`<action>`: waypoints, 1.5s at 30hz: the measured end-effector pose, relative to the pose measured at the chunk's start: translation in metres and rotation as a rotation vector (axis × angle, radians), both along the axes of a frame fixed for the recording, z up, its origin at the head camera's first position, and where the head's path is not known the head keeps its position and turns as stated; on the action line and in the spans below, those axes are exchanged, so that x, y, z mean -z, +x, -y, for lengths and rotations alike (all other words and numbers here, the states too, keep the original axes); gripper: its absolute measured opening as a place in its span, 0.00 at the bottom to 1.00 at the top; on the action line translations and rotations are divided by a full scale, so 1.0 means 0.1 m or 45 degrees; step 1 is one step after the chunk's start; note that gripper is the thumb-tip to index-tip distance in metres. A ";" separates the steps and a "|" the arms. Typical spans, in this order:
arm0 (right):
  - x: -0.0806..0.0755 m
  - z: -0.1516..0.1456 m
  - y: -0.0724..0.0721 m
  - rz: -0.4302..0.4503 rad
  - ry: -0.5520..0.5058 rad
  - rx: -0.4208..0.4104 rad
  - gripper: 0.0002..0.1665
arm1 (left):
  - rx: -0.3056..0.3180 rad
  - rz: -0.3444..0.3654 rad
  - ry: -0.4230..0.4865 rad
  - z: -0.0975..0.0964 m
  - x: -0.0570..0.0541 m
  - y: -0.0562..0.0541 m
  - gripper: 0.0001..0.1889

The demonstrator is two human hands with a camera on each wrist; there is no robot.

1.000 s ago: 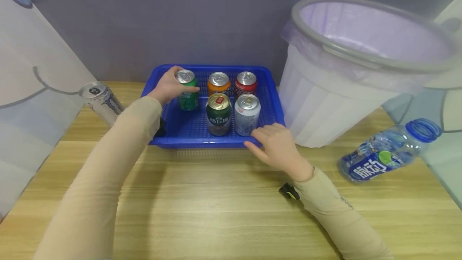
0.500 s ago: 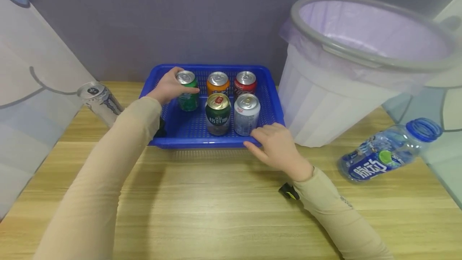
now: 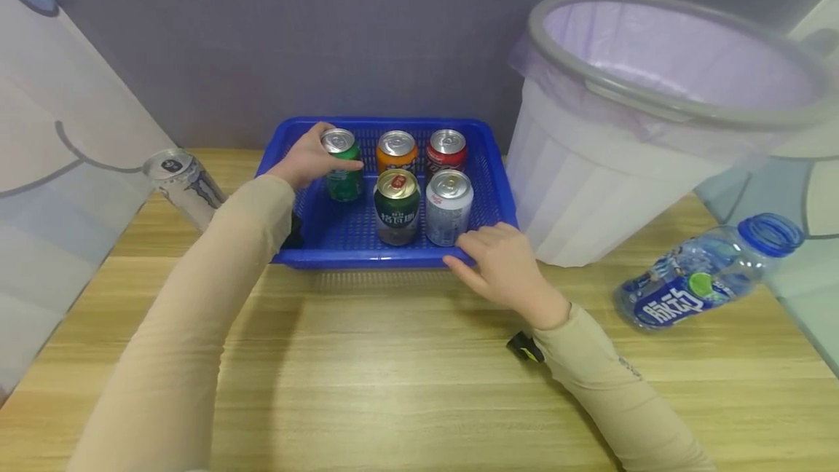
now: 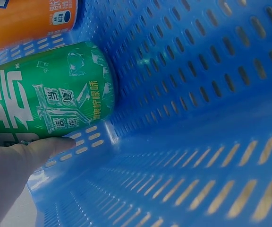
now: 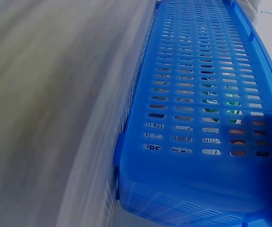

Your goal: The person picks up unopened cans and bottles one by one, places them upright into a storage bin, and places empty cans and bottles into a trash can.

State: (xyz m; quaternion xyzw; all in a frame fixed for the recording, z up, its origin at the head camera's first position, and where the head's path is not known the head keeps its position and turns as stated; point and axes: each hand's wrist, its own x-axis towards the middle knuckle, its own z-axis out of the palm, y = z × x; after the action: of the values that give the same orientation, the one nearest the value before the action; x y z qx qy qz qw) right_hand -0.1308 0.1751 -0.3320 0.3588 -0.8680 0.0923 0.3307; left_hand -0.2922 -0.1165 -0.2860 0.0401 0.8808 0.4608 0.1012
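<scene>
In the head view my left hand [image 3: 306, 159] grips a green soda can [image 3: 344, 184] upright in the back left of a blue plastic basket [image 3: 367, 262]. The left wrist view shows the can [image 4: 74, 94] close up, with a finger or thumb along its side. My right hand [image 3: 501, 268] holds the basket's front rim near the right corner, fingers over the edge and thumb outside. Also upright inside are an orange can [image 3: 396, 159], a red can [image 3: 447, 160], a dark green can with a gold top [image 3: 397, 211] and a white-silver can [image 3: 448, 213].
A tall white bin [image 3: 577, 181] with a purple liner stands right of the basket. Further right is a clear blue-labelled plastic bottle [image 3: 695, 282]. A white energy drink can [image 3: 186, 184] stands left of the basket, partly behind my left sleeve. A grey wall [image 3: 328, 35] rises behind.
</scene>
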 end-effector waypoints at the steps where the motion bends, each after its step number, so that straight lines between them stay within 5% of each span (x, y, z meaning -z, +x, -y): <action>1: 0.00 0.00 0.00 0.001 0.003 0.000 0.36 | 0.005 0.001 0.006 0.00 0.00 0.00 0.44; 18: 0.01 0.00 0.01 0.009 0.000 -0.005 0.37 | 0.057 0.005 -0.010 0.01 0.01 -0.02 0.43; 31: 0.02 0.02 -0.01 -0.008 -0.015 -0.019 0.36 | -0.019 0.008 0.019 0.03 -0.05 -0.01 0.44; 45: 0.03 0.01 -0.02 -0.014 -0.024 -0.017 0.36 | -0.236 -0.261 0.294 -0.01 -0.23 0.04 0.28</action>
State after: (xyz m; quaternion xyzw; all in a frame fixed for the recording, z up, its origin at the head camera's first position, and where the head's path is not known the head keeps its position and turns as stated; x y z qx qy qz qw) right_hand -0.1333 0.1737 -0.3348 0.3619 -0.8629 0.1005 0.3381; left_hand -0.2883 -0.1150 -0.2626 0.0171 0.8276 0.5598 -0.0374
